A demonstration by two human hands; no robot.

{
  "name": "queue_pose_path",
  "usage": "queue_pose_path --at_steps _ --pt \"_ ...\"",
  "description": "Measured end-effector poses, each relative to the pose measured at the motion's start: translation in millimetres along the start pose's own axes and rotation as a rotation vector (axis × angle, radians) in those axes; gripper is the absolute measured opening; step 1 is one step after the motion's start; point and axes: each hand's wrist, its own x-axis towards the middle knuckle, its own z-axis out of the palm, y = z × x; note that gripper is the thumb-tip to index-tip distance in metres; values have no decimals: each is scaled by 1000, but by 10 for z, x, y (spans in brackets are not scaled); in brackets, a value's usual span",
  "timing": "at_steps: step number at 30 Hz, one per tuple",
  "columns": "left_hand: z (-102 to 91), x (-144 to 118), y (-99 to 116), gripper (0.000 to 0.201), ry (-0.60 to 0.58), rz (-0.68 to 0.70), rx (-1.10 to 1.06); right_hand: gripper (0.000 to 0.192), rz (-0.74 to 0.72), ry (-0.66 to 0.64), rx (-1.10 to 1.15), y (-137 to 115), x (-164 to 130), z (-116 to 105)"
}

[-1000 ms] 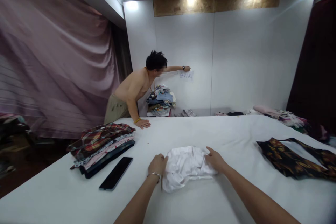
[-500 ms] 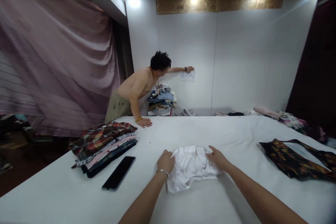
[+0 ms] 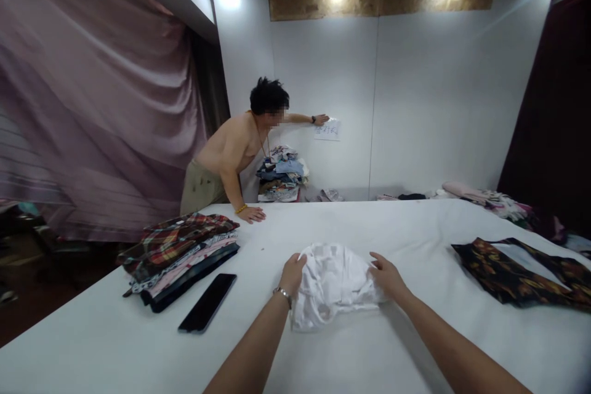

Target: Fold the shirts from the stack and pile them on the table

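Observation:
A crumpled, slightly shiny white garment lies bunched on the white-covered table in front of me. Its exact kind does not show. On its left edge my left hand is closed, thumb toward the cloth, with a bracelet at the wrist. My right hand grips the right side of the garment, its index finger sticking out above the edge. Part of the cloth is hidden behind the fingers. To the left of my left hand lies a black phone.
A stack of folded clothes, plaid on top, sits at the table's left. On the right lies a dark floral garment. Across the table a person leans on one hand and reaches toward a paper sign on the wall, beside piled clothes.
The white garment's far edge has risen into a rounder, puffier shape, with my hands still at its sides. The other person's reaching hand has slid slightly left off the paper sign.

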Motion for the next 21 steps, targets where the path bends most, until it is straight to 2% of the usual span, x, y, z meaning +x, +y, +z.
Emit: queue_pose_path --at_steps 3,5,6,8,10,11,12,14,17,21 --pt "178 -197 71 28 34 145 91 54 -87 64 50 -223 -213 -50" --pt "352 -406 86 32 -3 262 166 56 -17 -47 230 -419 -427 -31" --pt "449 -530 79 33 -83 344 220 58 65 -158 366 -500 -544 -8" --pt "629 -791 43 35 -350 544 376 60 205 -357 655 -590 -761 46" --pt "745 -1012 -2 33 -615 717 514 54 257 -389 866 -566 -915 74" --pt "765 -1087 -21 30 -685 766 543 49 266 -353 924 -522 -964 66" --pt "758 -1132 -34 27 -690 783 546 44 274 -314 960 -467 -997 40" --pt "665 -1123 -47 23 -569 737 527 38 310 -272 995 -360 -1040 -66" --pt "395 -932 -76 25 -343 608 617 40 394 -210 1032 -290 -1108 -310" --pt "6 -656 -194 27 -136 444 869 44 447 -159 1087 -340 -1244 -578"
